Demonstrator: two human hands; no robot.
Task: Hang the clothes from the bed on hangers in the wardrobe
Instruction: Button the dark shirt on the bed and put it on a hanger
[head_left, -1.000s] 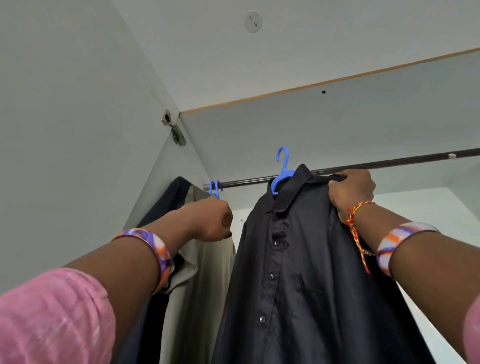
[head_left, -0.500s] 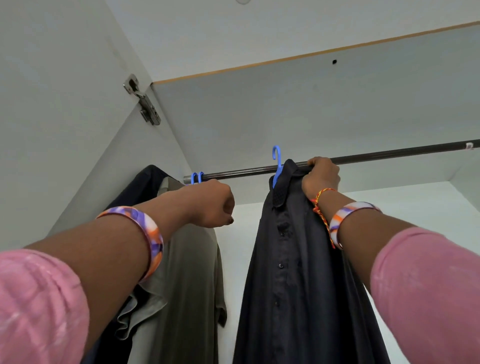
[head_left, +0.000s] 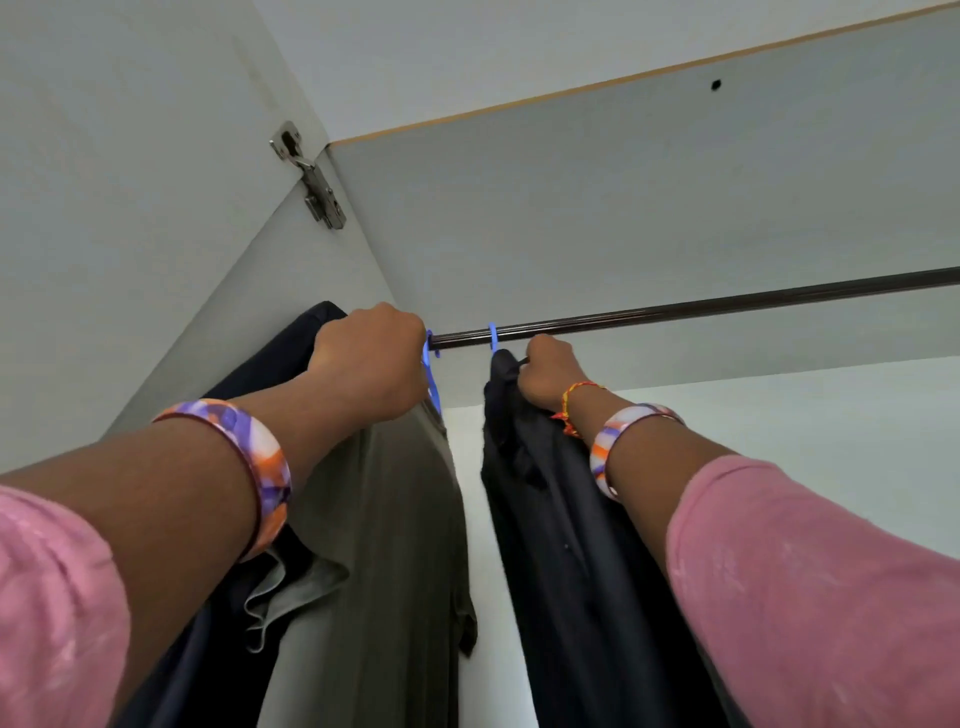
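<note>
A dark shirt (head_left: 566, 545) hangs from a blue hanger whose hook (head_left: 492, 335) sits over the dark wardrobe rail (head_left: 727, 307). My right hand (head_left: 548, 375) grips the shirt's shoulder just under the rail. My left hand (head_left: 366, 361) is curled at the top of an olive-grey garment (head_left: 384, 545), beside its blue hanger (head_left: 431, 371). A dark garment (head_left: 260, 374) hangs behind it at the far left, partly hidden by my left arm.
The open wardrobe door (head_left: 130, 208) with a metal hinge (head_left: 311, 176) stands on the left. The wardrobe's top panel (head_left: 623, 208) is just above the rail. The rail runs bare to the right.
The dark shirt's hook has come down onto the rail and the shirt has turned edge-on. My left hand has risen to the tops of the hung garments at the left.
</note>
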